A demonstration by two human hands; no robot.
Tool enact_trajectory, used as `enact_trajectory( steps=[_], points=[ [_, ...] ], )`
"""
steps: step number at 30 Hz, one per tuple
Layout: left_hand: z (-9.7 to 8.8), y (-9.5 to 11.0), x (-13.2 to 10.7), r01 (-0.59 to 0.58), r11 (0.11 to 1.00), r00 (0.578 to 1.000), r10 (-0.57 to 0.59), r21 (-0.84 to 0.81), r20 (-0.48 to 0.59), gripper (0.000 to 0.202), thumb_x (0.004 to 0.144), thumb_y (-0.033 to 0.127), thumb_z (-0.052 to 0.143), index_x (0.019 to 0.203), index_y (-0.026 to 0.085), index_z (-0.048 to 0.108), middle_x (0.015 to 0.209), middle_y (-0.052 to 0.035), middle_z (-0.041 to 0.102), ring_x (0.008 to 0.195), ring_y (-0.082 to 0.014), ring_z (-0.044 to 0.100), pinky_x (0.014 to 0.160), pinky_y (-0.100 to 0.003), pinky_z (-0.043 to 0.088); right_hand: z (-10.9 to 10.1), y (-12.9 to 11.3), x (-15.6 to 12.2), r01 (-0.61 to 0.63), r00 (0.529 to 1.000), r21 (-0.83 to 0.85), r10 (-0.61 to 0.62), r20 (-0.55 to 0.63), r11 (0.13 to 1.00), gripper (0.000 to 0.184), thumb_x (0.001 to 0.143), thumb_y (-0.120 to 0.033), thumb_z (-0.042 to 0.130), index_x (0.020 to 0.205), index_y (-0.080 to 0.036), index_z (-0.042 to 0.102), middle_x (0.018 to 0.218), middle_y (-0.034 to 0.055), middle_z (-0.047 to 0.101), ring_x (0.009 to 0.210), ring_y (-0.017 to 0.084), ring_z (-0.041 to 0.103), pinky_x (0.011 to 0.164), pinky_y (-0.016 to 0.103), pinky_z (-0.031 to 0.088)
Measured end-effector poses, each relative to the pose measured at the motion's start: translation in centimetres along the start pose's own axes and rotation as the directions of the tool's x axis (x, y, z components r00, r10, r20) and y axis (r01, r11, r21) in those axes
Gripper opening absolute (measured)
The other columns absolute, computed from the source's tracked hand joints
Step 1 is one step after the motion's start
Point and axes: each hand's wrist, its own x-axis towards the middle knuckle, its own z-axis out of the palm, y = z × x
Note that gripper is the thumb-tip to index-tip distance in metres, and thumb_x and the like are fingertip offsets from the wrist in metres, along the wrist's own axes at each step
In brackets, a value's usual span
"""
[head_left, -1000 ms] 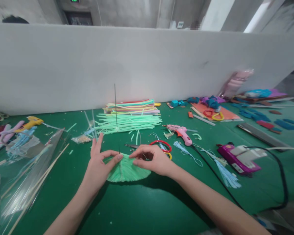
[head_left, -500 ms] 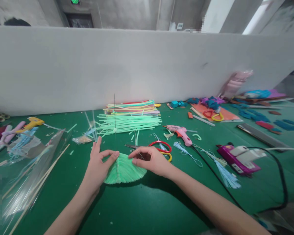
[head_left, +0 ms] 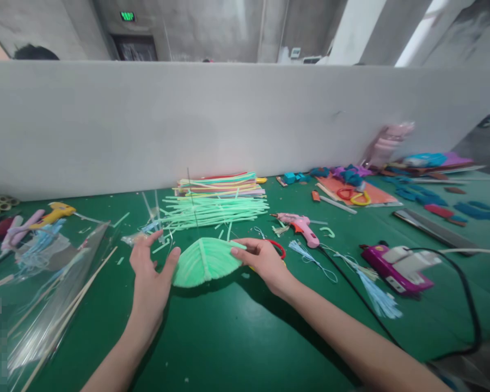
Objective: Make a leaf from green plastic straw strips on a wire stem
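A light-green leaf made of fuzzy pipe cleaners (head_left: 200, 264), with a raised central rib, is held up over the green table. My right hand (head_left: 265, 261) pinches its right edge between thumb and fingers. At the leaf's left edge, my left hand (head_left: 151, 269) has thumb and fingers apart; the thumb is close to the edge, and whether it touches I cannot tell. A thin wire stem (head_left: 191, 190) rises from the leaf's far side. Behind my right hand, scissors show part of a red handle (head_left: 281, 249); the rest is mostly hidden.
Beyond the leaf lie green pipe cleaners (head_left: 216, 211) and a multicoloured bundle. A pink glue gun (head_left: 302, 226), blue tassels (head_left: 375, 294) and a purple power strip (head_left: 396, 269) are rightward. Plastic film (head_left: 57, 305), sticks and a yellow glue gun (head_left: 55, 213) lie left. A grey partition (head_left: 245, 120) stands behind.
My left hand has let go of the leaf's top and moved left, its fingers spreading. My right hand now grips the right edge, and the leaf is turned and tilted to show more of its face.
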Motion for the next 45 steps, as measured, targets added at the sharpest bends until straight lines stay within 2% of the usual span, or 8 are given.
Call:
enact_trajectory(
  steps=[5, 7, 9, 11, 20, 28, 35, 45],
  points=[
    [0.5, 1.6, 0.0, 0.258, 0.92, 0.959, -0.28, -0.295, -0.033, 0.08, 0.075, 0.044, 0.07, 0.142, 0.036, 0.026, 0.151, -0.0123, 0.029, 0.131, -0.0321, 0.041, 0.102, -0.051, 0.041, 0.2, 0.0, -0.1, 0.004, 0.999, 0.17, 0.002, -0.037, 0.985, 0.039, 0.063, -0.038, 0.082, 0.092, -0.016, 0.068, 0.078, 0.0002, 0.068, 0.067, 0.011, 0.06, 0.063, 0.023, 0.049],
    [0.9, 1.9, -0.3, 0.379, 0.779, 0.922, -0.36, -0.5, 0.14, 0.077, 0.076, 0.044, 0.07, 0.141, 0.031, 0.031, 0.14, -0.0122, 0.046, 0.119, -0.0289, 0.054, 0.094, -0.045, 0.049, 0.7, 0.2, -0.3, -0.001, 1.0, 0.275, 0.009, -0.029, 0.961, 0.039, 0.064, -0.038, 0.082, 0.093, -0.017, 0.067, 0.08, 0.0009, 0.069, 0.07, 0.011, 0.062, 0.068, 0.024, 0.051],
    [1.4, 2.0, -0.8, 0.48, 0.641, 0.877, -0.326, -0.599, 0.354, 0.06, 0.079, 0.044, 0.067, 0.132, 0.023, 0.047, 0.125, -0.011, 0.061, 0.109, -0.0269, 0.061, 0.088, -0.041, 0.054, 1.4, 0.5, -0.6, -0.02, 1.0, 0.369, 0.022, 0.0, 0.929, 0.039, 0.064, -0.038, 0.083, 0.093, -0.017, 0.066, 0.08, 0.0016, 0.07, 0.073, 0.013, 0.065, 0.074, 0.027, 0.052],
    [1.9, 2.1, -1.3, 0.524, 0.573, 0.849, -0.288, -0.63, 0.444, 0.052, 0.08, 0.039, 0.068, 0.126, 0.019, 0.055, 0.117, -0.0104, 0.066, 0.104, -0.0253, 0.063, 0.085, -0.038, 0.055, 2.1, 0.8, -1.0, -0.048, 0.999, 0.409, 0.034, 0.041, 0.911, 0.039, 0.064, -0.036, 0.084, 0.092, -0.017, 0.065, 0.081, 0.0022, 0.07, 0.074, 0.013, 0.065, 0.075, 0.028, 0.052],
    [1.6, 1.8, -1.1, 0.505, 0.615, 0.863, -0.356, -0.606, 0.358, 0.053, 0.07, 0.028, 0.079, 0.12, 0.019, 0.061, 0.105, -0.0066, 0.071, 0.084, -0.0195, 0.068, 0.062, -0.025, 0.056, 2.0, 0.0, -1.3, -0.001, 0.993, 0.349, -0.04, 0.113, 0.937, 0.04, 0.077, -0.045, 0.072, 0.108, -0.021, 0.068, 0.099, 0.0053, 0.068, 0.083, 0.014, 0.062, 0.071, 0.026, 0.051],
    [1.5, 1.5, -1.1, 0.493, 0.65, 0.87, -0.362, -0.579, 0.335, 0.051, 0.07, 0.028, 0.08, 0.116, 0.017, 0.063, 0.098, -0.0065, 0.071, 0.078, -0.0171, 0.066, 0.058, -0.024, 0.056, 2.3, 0.4, -1.4, 0.019, 0.998, 0.164, -0.029, 0.057, 0.986, 0.031, 0.07, -0.044, 0.077, 0.081, -0.015, 0.071, 0.065, -0.0003, 0.064, 0.06, 0.01, 0.055, 0.056, 0.023, 0.044],
    [1.2, 1.8, -0.9, 0.464, 0.674, 0.886, -0.353, -0.575, 0.301, 0.061, 0.066, 0.031, 0.082, 0.122, 0.016, 0.061, 0.101, -0.0085, 0.071, 0.081, -0.0204, 0.067, 0.06, -0.026, 0.056, 2.0, 0.2, -1.7, 0.116, 0.991, -0.042, -0.113, 0.072, 0.992, 0.031, 0.073, -0.047, 0.072, 0.079, -0.016, 0.072, 0.063, 0.0008, 0.066, 0.058, 0.014, 0.059, 0.057, 0.026, 0.047],
    [1.6, 2.3, -1.8, 0.504, 0.512, 0.862, -0.343, -0.695, 0.373, 0.038, 0.07, 0.023, 0.079, 0.105, 0.015, 0.067, 0.094, -0.0056, 0.071, 0.086, -0.0199, 0.067, 0.073, -0.03, 0.056, 3.1, 0.8, -2.5, 0.058, 0.988, -0.026, -0.054, 0.141, 0.998, 0.031, 0.074, -0.047, 0.071, 0.079, -0.016, 0.071, 0.063, 0.0004, 0.064, 0.058, 0.013, 0.06, 0.056, 0.024, 0.046]
  ],
)
